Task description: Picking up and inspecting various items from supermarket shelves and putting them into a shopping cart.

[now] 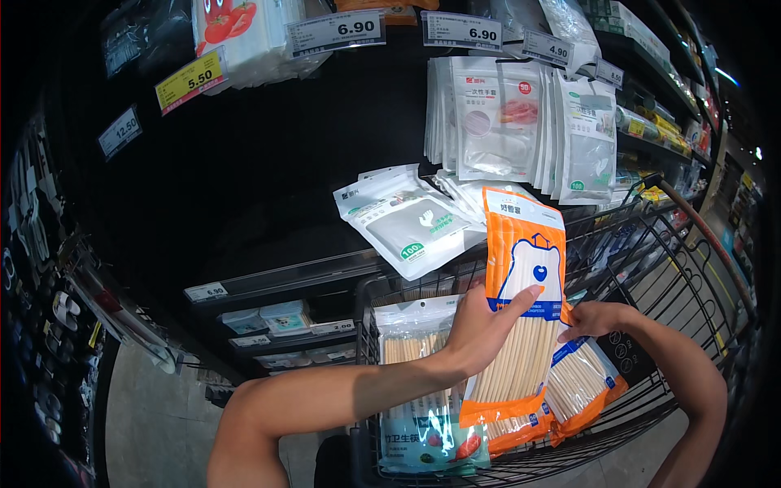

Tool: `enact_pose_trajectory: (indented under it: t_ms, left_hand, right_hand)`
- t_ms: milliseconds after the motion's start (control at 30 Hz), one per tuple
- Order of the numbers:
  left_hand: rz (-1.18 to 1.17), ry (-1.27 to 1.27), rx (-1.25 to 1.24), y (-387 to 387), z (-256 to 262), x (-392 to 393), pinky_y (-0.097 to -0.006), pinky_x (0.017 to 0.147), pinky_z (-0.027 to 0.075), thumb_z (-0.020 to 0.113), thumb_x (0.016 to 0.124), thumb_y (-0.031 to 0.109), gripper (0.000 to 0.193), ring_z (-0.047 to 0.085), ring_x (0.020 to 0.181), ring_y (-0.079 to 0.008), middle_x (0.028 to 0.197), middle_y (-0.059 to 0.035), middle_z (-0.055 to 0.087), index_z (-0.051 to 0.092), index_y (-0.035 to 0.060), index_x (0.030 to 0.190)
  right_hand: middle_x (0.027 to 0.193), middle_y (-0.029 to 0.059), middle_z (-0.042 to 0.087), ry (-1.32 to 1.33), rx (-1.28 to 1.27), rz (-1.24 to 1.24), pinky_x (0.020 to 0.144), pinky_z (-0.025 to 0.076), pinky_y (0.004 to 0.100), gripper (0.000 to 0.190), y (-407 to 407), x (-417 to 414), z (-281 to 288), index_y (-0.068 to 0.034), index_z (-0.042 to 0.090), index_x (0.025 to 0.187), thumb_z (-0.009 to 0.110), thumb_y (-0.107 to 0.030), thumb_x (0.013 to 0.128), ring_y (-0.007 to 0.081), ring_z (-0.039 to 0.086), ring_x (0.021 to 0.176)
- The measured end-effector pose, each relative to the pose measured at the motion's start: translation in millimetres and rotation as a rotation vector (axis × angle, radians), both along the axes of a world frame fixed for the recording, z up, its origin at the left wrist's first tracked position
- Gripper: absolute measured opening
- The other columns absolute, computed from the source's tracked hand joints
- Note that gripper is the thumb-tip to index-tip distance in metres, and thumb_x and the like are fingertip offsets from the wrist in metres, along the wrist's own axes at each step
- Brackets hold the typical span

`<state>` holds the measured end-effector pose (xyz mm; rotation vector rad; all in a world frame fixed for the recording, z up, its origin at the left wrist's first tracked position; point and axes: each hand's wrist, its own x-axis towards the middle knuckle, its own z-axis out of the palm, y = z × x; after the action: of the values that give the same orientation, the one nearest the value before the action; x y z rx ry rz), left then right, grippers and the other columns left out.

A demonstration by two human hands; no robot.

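Observation:
My left hand (488,332) grips an orange-and-white plastic pack of bamboo chopsticks (518,360), thumb across its front. The pack stands nearly upright over the wire shopping cart (647,390) and bears a blue-outlined bear figure. At its right side, my right hand (598,320) pinches orange packaging; whether this is the same pack's edge or one behind it, I cannot tell. Below the right hand, another orange chopstick pack (583,378) leans in the cart, with more orange packaging (518,430) under the held pack. A clear pack of chopsticks with a teal base (421,427) lies at the cart's left.
White disposable-glove packs (494,122) hang from hooks ahead. Loose glove packs (415,222) lie at the black shelf's edge (293,271), beside the cart's rim. Price tags (335,32) line the rack above. The cart's handle (701,232) is at right, hanging goods (36,207) at left.

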<state>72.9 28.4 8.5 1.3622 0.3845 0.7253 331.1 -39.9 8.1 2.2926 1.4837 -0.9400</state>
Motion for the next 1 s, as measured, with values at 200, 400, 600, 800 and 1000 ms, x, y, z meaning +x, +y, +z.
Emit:
enact_pose_trajectory:
  t_ms: [200,400,600,800,1000]
  left_hand:
    - [0.013,-0.012,-0.011,5,0,6,-0.0286,0.081,0.054,0.064,0.094,0.025,0.040,0.068,0.093,-0.0150,0.107,-0.0119,0.069,0.058,-0.0041,0.120]
    - [0.267,-0.239,-0.063,16,10,0,-0.0283,0.082,0.052,0.068,0.091,0.021,0.036,0.065,0.092,-0.0133,0.107,-0.0076,0.067,0.059,-0.0015,0.118]
    - [0.246,-0.096,-0.065,16,18,3,-0.0272,0.087,0.050,0.056,0.097,0.037,0.046,0.065,0.095,-0.0134,0.108,-0.0103,0.066,0.055,-0.0026,0.121]
    - [0.268,-0.141,-0.032,20,12,1,-0.0292,0.081,0.059,0.047,0.100,0.038,0.048,0.070,0.092,-0.0188,0.107,-0.0147,0.066,0.046,-0.0021,0.126]
    - [0.259,-0.125,-0.045,20,16,-2,-0.0287,0.080,0.059,0.047,0.100,0.040,0.047,0.070,0.091,-0.0180,0.107,-0.0140,0.067,0.048,-0.0014,0.124]
  right_hand:
    - [0.089,0.0129,0.070,0.001,-0.025,0.017,0.060,0.052,0.0323,0.055,-2,25,-9,0.001,0.068,0.101,0.071,-0.050,0.082,0.0207,0.069,0.071]
    - [0.078,0.0131,0.071,-0.035,-0.130,0.137,0.056,0.054,0.0307,0.046,16,25,4,0.003,0.070,0.084,0.067,-0.043,0.088,0.0195,0.069,0.064]
    - [0.092,0.0212,0.070,0.163,-0.084,-0.104,0.072,0.061,0.0337,0.048,2,46,5,0.014,0.064,0.096,0.075,-0.030,0.084,0.0276,0.072,0.081]
    - [0.090,0.0206,0.070,0.167,-0.101,-0.101,0.073,0.061,0.0341,0.042,2,46,2,0.012,0.064,0.095,0.073,-0.027,0.086,0.0276,0.072,0.081]
    - [0.096,0.0174,0.067,0.038,0.117,0.035,0.069,0.060,0.0301,0.038,1,29,6,0.005,0.057,0.109,0.068,-0.024,0.088,0.0260,0.072,0.082]
